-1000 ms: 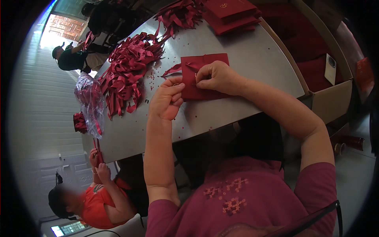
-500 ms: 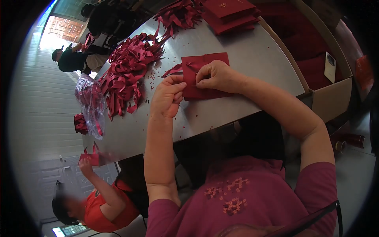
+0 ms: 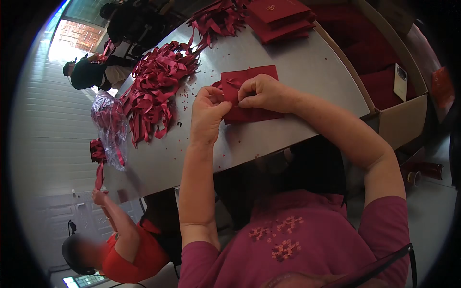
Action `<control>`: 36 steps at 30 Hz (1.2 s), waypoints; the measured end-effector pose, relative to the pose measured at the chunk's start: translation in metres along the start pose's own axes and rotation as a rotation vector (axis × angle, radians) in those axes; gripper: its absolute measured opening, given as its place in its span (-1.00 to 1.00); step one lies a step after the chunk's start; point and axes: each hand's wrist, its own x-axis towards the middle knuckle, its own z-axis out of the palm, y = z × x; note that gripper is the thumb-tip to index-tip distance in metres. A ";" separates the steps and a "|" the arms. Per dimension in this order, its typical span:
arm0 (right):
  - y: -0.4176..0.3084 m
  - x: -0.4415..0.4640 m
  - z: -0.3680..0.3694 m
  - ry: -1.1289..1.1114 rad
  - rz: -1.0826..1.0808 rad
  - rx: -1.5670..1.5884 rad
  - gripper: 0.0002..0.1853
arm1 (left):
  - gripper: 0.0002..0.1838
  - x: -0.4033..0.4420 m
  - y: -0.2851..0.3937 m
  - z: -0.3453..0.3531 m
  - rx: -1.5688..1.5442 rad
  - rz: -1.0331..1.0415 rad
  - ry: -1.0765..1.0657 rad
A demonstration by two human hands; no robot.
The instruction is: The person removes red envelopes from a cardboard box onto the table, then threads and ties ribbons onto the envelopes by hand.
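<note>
A flat red bag [image 3: 254, 114] lies on the metal table in front of me, with a red ribbon [image 3: 232, 82] across its upper left part. My left hand [image 3: 209, 111] is at the bag's left edge, its fingers curled and closed; what they pinch is too small to make out. Over the middle of the bag, my right hand [image 3: 263, 94] has thumb and forefinger pinched together, close to the left fingertips. Whatever lies between those fingers is hidden.
A heap of red ribbons [image 3: 158, 79] spreads over the metal table [image 3: 293, 62] at the left. Red bags [image 3: 278, 14] are stacked at the back. A carton [image 3: 401, 117] with a phone [image 3: 401, 82] stands right. A co-worker in red [image 3: 129, 252] sits at lower left.
My left hand has shifted slightly right onto the bag's edge, its fingers more bent. My right hand has barely moved. The co-worker's bag left their hand, which now holds a ribbon.
</note>
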 end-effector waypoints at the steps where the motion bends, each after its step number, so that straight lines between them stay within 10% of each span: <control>1: 0.001 0.000 0.000 -0.003 -0.002 -0.004 -0.85 | -0.69 0.001 -0.002 0.000 0.018 -0.029 0.057; 8: -0.009 0.002 0.007 0.043 -0.010 -0.205 -0.83 | -0.87 -0.001 -0.005 -0.020 -0.133 -0.280 0.121; 24: -0.073 0.030 0.022 -0.136 0.128 -0.821 -0.82 | -0.91 -0.014 -0.006 -0.012 0.035 -0.130 0.050; 36: -0.040 0.022 0.036 0.116 0.060 -0.490 -0.85 | -0.86 -0.019 -0.015 -0.032 -0.333 -0.211 0.010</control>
